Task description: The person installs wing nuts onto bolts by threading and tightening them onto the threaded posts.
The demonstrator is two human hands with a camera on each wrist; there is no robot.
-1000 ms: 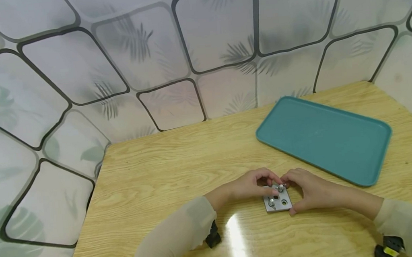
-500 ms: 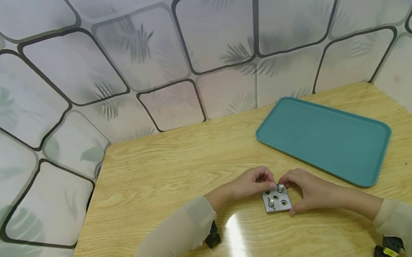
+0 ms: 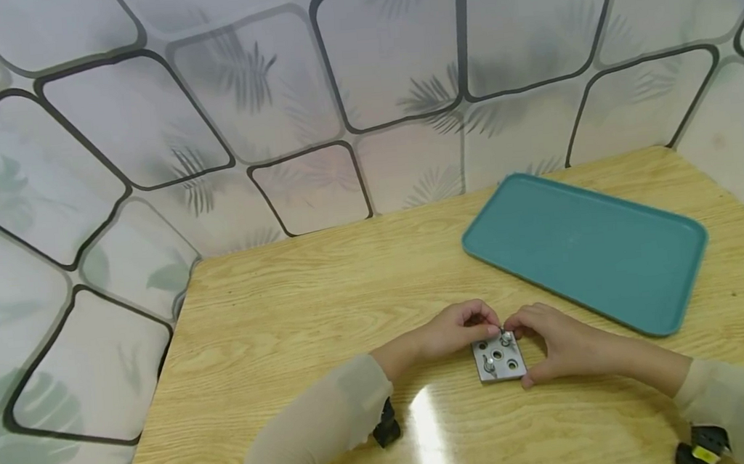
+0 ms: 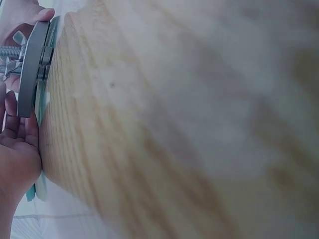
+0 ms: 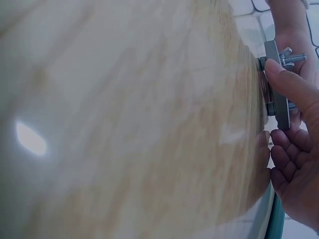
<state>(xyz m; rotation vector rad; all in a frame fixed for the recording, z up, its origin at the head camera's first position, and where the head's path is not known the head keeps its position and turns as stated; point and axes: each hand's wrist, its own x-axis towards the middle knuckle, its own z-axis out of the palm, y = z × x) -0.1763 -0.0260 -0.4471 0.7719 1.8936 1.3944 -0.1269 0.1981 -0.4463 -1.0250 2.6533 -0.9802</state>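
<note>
A small square metal plate (image 3: 499,362) with several holes lies at the table's front, carrying two upright bolts with wing nuts. My right hand (image 3: 561,352) holds the plate by its right side, thumb (image 5: 275,67) at the near corner, fingers at the far one. My left hand (image 3: 448,334) is at the far edge, thumb and forefinger pinching the wing nut (image 3: 506,338) of the far bolt. The other wing nut (image 3: 489,365) sits untouched on the near-left bolt. Sideways on, the left wrist view shows the plate (image 4: 31,69) with bolt heads underneath and threads standing out above the wing nuts.
A teal rectangular tray (image 3: 583,248) lies at the back right of the wooden table (image 3: 274,327), behind my right hand. A patterned curtain (image 3: 398,62) hangs along the back and left sides.
My left fingers have drawn back from over the plate, then come forward again to the far wing nut. The right hand keeps its hold and the plate has barely shifted.
</note>
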